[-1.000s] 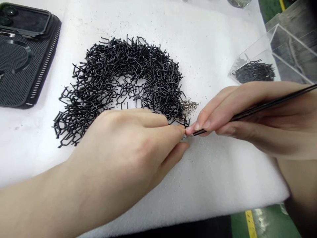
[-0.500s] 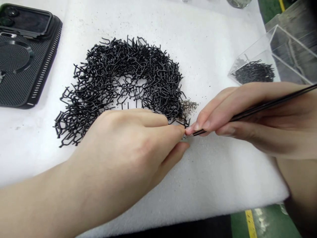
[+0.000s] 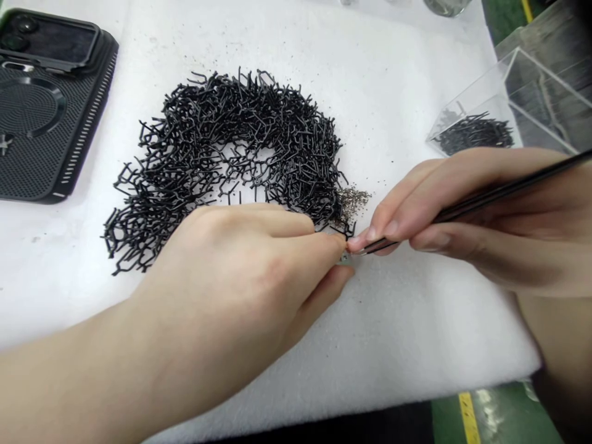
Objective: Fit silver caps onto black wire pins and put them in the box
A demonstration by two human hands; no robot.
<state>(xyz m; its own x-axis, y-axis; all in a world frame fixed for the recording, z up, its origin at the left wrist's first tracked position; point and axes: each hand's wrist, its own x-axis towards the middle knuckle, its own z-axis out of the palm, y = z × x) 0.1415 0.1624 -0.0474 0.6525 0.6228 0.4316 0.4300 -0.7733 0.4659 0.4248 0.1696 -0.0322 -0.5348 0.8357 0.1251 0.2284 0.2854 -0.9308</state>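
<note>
A curved heap of thin black branching pieces [image 3: 250, 111] lies on the white foam sheet [image 3: 407, 345]. My left hand [image 3: 263, 271] rests at the heap's lower edge, its thumb and forefinger pinched round a small pale piece [image 3: 343, 256], mostly hidden. From the right, my right hand [image 3: 467, 216] holds dark tweezers [image 3: 485, 200], their tips close to the left fingertips. One right fingertip touches or nearly touches the left forefinger. Just above the fingertips is a scatter of tiny brownish bits [image 3: 354, 200].
A black phone-like device in a ridged case [image 3: 50, 111] lies at the upper left. At the right, a clear angular tray [image 3: 518, 80] holds short black pieces [image 3: 478, 132]. A glass object [image 3: 446, 5] shows at the top edge.
My right hand has shifted slightly right, and the tweezers' tips have drawn back from the left fingertips and look slightly apart. My left hand has hardly moved.
</note>
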